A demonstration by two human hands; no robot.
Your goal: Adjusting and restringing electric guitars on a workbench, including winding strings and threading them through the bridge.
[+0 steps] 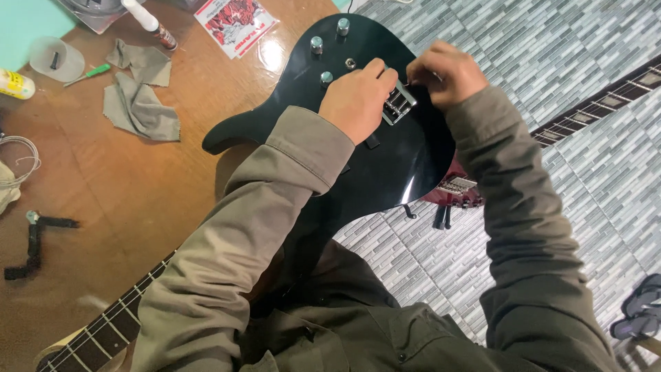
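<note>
Your olive-green jacket sleeves [248, 275] fill the bottom of the view, closest to the lens. Far left on the brown wooden table [124, 193], a small yellow-capped bottle [15, 84] sits beside a clear plastic cup [56, 59], with a coil of thin wire [21, 162] below them and a black tool [33, 242] lower down. A green-handled screwdriver [88, 74] lies next to two grey cloths [141, 86], and a red-and-white packet [235, 22] rests near the top edge. At lower left, a guitar neck [96, 337] with frets crosses the corner. The black guitar body [358, 138] lies across the table edge, its three metal knobs [317, 45] upward. Your left hand [358, 100] rests curled on the body, fingers touching the chrome bridge [399, 103]. Your right hand [446, 72] is pinched closed just beside that bridge; you cannot tell what it grips. Right of it, a red guitar [458, 189] peeks out beneath, its dark neck [606, 100] stretching over the grey tiled floor [551, 41]. Dark sandals [640, 313] lie far right.
</note>
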